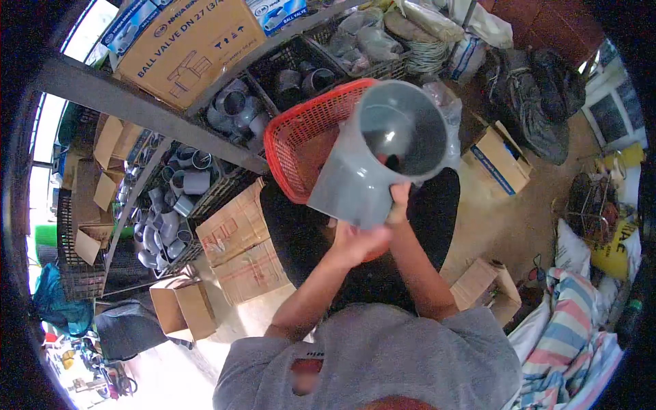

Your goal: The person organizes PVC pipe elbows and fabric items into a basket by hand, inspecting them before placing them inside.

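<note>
A large grey plastic pipe fitting (348, 174) is held up in front of my body, its wide round opening facing up toward me and another end pointing down to the left. My right hand (398, 203) grips it at the lower right, below the round opening. My left hand (361, 242), a little blurred, is against its lower end, with part of the fingers hidden beneath the fitting. Behind the fitting stands a red plastic basket (280, 154), partly covered by it.
Black crates (256, 65) of grey fittings stand ahead, below a ball valve carton (195, 44). More fittings (164, 225) fill a crate at left. Flattened cardboard (239, 242) and an open box (181, 307) lie on the floor. Another carton (497, 160) stands at right.
</note>
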`<state>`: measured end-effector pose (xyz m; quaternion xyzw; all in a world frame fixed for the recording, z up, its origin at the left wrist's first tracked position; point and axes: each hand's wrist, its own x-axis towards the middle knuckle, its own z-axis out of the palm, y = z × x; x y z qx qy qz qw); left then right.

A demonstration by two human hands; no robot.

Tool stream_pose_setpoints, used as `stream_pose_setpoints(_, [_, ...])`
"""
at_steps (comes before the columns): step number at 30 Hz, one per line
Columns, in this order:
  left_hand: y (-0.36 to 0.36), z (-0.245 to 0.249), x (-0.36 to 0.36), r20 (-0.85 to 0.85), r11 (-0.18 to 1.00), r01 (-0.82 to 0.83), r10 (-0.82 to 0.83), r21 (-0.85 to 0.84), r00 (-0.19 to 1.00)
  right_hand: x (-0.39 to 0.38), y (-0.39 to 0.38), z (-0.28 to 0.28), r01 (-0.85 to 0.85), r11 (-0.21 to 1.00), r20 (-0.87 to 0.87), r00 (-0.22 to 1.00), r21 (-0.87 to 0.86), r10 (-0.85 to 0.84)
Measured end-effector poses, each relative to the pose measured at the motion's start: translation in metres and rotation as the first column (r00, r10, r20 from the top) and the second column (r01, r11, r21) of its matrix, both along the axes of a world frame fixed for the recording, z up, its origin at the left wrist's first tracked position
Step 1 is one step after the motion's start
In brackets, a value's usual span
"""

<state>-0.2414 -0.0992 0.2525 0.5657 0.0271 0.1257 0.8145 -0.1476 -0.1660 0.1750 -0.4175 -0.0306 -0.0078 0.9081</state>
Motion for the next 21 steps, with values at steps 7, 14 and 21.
stream_pose_setpoints(7, [0.039, 0.036, 0.004, -0.150, 0.329, 0.219, -0.222, 0.918, 0.963, -0.019, -0.011, -0.026, -0.446, 0.872, 0.020, 0.892, 0.201, 0.452])
stream_pose_setpoints(14, [0.068, 0.010, 0.022, 0.168, -0.507, -0.287, -0.267, 0.813, 0.949, -0.006, 0.018, -0.098, -0.003, 0.867, 0.171, 0.980, -0.498, 0.102])
stream_pose_setpoints(21, [0.064, -0.070, -0.010, -0.407, 0.619, 0.782, -0.699, 0.067, 0.588, -0.016, -0.006, -0.013, -0.097, 0.967, 0.246, 0.957, -0.235, 0.155])
